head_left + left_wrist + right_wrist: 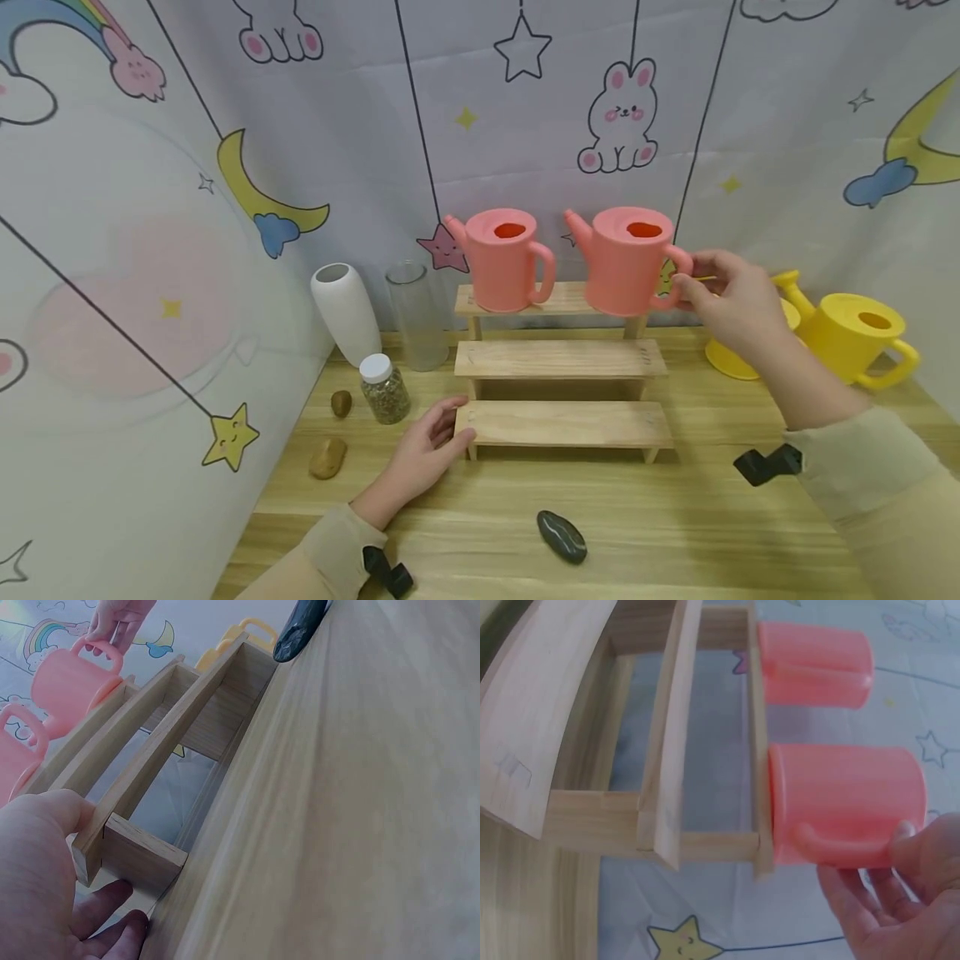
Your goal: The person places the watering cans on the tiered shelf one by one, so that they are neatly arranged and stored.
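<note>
A three-step wooden stand point(562, 423) is on the table. Two pink watering cans are at its top step, spouts pointing left. My right hand point(738, 304) pinches the handle of the right pink watering can point(628, 262), whose base is right at the top board in the right wrist view. To its left is the other pink watering can point(501, 262), untouched. My left hand point(423, 446) grips the left end of the lowest step, its thumb point(64, 810) on the board and other fingers point(105, 907) by the side support.
Left of the stand are a white vase point(347, 312), a clear glass vase point(418, 321), a white-lidded jar point(385, 392) and two brown stones. A dark stone point(561, 537) lies in front. Yellow watering cans point(851, 337) stand at right, partly behind my right arm. A patterned curtain point(487, 125) hangs behind.
</note>
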### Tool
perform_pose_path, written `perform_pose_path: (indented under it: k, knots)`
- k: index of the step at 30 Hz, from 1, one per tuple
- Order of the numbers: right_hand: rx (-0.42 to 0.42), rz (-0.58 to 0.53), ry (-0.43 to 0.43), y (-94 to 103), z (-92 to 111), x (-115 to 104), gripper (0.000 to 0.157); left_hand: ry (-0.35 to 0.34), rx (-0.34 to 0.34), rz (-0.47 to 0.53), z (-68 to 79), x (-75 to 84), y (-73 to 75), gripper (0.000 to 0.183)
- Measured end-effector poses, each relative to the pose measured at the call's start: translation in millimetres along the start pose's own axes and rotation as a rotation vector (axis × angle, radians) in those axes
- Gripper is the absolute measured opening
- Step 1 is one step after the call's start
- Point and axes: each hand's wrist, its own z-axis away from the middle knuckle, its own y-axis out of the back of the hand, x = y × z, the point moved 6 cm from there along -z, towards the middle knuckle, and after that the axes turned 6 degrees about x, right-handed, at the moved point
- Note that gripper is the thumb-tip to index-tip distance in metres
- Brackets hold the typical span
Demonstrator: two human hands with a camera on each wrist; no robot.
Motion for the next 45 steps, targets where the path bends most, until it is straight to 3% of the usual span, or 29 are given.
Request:
perform_pose_path:
  k: [8, 19, 45]
  knots:
    - [0.025, -0.031, 0.035, -10.4, -5.8, -5.3, 0.049, 0.025, 0.005, 0.010, 2.9, 2.6, 1.5, 0.054]
    - [0.040, -0.076, 0.006, -18.3, -8.5, -3.0, 0.051, 0.021, 0.001, 0.013, 2.8, 2.8, 0.8, 0.054]
    - [0.068, -0.103, -0.021, -20.4, -4.5, 3.1, 0.051, 0.002, 0.005, -0.005, 0.8, 1.5, 0.7, 0.055]
